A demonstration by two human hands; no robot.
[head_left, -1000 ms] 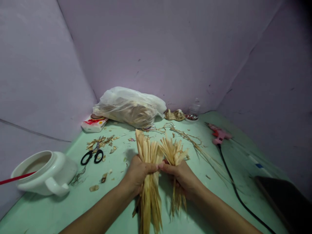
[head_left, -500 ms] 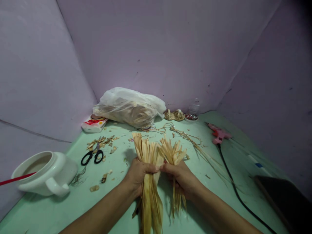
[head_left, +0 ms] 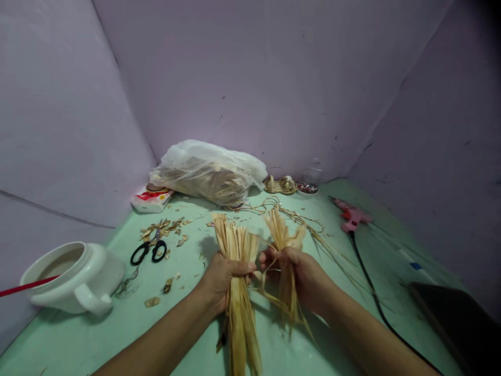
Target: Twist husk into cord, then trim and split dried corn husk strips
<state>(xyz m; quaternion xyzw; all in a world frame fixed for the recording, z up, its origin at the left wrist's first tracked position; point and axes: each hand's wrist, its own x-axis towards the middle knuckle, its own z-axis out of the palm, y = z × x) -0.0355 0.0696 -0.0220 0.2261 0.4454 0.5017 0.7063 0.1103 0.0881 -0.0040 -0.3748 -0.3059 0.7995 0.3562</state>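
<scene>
My left hand (head_left: 227, 274) is closed around a bundle of dry, straw-coloured husk strips (head_left: 241, 329), thumb across the front. The strips fan out above the fist and hang down past the frame's lower edge. A second, shorter bunch of husk strips (head_left: 288, 282) is gripped in my right hand (head_left: 301, 274), just to the right of the first. One thin loose strip (head_left: 270, 297) curves between the two hands. Both bunches are held over the green table (head_left: 183, 334).
Black-handled scissors (head_left: 148, 251) lie among husk scraps at left, near a white pot (head_left: 78, 279) holding a red stick. Behind are a plastic bag (head_left: 211, 172) and a small box (head_left: 152, 201). On the right lie a pink glue gun (head_left: 354, 216) with its cord and a dark flat object (head_left: 454, 324).
My right hand has moved slightly right, away from the left, turning its bunch more upright. A thin strip now loops between the hands. My left hand stays nearly still.
</scene>
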